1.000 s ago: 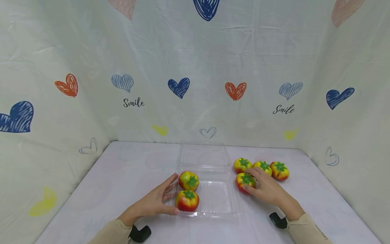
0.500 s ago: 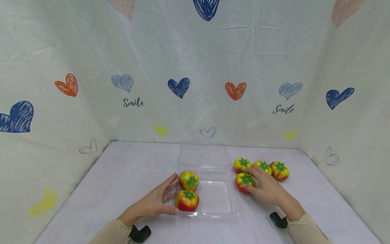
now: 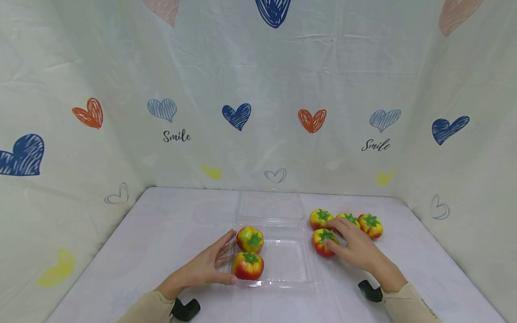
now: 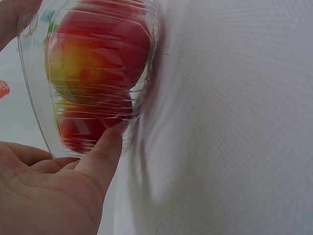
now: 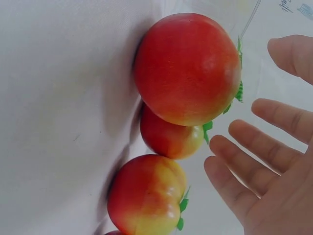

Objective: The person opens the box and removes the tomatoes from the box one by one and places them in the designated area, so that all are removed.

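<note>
A clear plastic clamshell box lies with its lid folded back. Along its left side sit two red-and-yellow, tomato-like fruits, a rear one and a front one. My left hand rests against the box's left wall; one finger touches the plastic with its tip. Right of the box stands another such fruit, the large one in the right wrist view. Over it hovers my right hand, fingers spread and apart from the fruit, holding nothing.
Behind that fruit stand three more: a left one, a middle one partly hidden by my right hand, and a right one. White cloth covers the table. A heart-printed curtain encloses the back and sides.
My right hand has lifted slightly off the nearest fruit and shifted a little to the right. The left hand, the box and the fruits have stayed in place.
</note>
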`<state>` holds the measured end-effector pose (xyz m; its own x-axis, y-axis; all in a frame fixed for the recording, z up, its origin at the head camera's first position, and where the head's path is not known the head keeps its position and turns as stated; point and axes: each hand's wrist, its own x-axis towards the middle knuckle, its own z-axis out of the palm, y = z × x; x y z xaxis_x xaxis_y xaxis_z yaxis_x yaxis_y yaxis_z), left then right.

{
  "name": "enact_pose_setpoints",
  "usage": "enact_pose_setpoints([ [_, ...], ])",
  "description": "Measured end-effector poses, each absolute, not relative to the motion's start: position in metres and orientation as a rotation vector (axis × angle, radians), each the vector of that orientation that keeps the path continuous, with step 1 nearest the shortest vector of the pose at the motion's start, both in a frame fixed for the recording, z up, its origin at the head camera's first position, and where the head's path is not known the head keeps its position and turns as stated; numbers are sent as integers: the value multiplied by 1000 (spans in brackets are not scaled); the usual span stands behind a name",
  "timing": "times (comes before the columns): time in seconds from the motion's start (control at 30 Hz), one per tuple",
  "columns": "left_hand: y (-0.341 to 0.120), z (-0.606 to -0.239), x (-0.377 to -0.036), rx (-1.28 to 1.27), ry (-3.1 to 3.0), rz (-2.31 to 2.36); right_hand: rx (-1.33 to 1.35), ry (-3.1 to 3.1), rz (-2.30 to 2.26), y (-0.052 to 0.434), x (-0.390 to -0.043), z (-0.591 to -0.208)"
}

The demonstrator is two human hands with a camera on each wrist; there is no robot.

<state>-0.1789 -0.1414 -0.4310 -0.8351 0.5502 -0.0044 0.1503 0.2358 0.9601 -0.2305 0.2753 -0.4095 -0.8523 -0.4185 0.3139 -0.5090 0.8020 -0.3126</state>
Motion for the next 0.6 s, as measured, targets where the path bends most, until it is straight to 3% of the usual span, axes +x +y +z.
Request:
enact_pose_setpoints([
  [0.6,-142,-431,-180,628,2187,1615,816,-2613,479,265,-220,-398],
])
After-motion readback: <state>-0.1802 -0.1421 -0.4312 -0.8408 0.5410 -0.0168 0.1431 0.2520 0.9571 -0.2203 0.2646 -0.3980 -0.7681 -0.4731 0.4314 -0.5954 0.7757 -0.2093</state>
